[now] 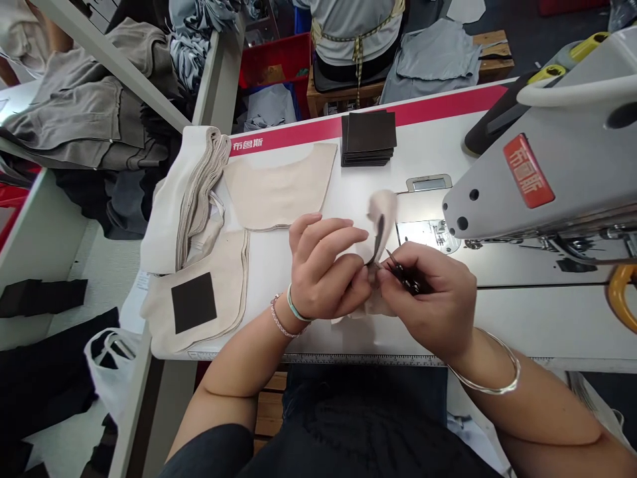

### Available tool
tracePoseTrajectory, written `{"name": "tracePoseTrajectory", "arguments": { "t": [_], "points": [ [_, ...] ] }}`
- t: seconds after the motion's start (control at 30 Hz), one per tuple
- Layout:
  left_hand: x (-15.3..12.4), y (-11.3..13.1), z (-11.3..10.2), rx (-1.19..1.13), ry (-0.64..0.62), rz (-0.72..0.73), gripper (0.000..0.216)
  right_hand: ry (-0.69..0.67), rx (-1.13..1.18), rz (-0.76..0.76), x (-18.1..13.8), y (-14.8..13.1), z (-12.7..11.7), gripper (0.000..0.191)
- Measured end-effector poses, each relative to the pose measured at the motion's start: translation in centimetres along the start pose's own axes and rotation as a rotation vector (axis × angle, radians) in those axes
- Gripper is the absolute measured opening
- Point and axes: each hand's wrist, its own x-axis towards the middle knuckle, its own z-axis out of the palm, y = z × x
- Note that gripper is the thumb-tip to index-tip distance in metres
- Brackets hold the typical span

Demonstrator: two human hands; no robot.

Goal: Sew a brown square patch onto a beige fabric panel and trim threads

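My left hand [326,269] is closed in a pinch on a small beige fabric piece [383,204] with a dark patch or edge. The upper part of the fabric stands up and is slightly blurred, and a lower part hangs beneath my fingers. Close against it, my right hand [440,299] is wrapped round dark thread snips [409,280], their points directed at the fabric. The fingertips of my right hand also seem to touch the cloth. Both hands are above the white sewing table [279,325], left of the machine's needle plate [423,234].
The sewing machine [557,146] fills the right side. Dark square patches [369,136] are stacked at the back. A beige panel [283,182], a folded fabric stack [174,199] and panels with a dark square [194,303] lie left. Orange scissor handles [620,299] show far right. A person [355,40] sits beyond.
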Motion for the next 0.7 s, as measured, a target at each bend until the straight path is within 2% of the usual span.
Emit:
{"name": "tracePoseTrajectory", "arguments": {
  "t": [0.33,0.7],
  "points": [
    [0.46,-0.06,-0.38,0.143,0.016,-0.136,0.013,0.043,-0.006,0.104,-0.03,0.45,0.06,0.014],
    [0.26,0.54,0.37,-0.023,-0.159,-0.209,0.008,-0.005,0.016,0.009,0.54,0.27,0.21,0.016]
  ]
}}
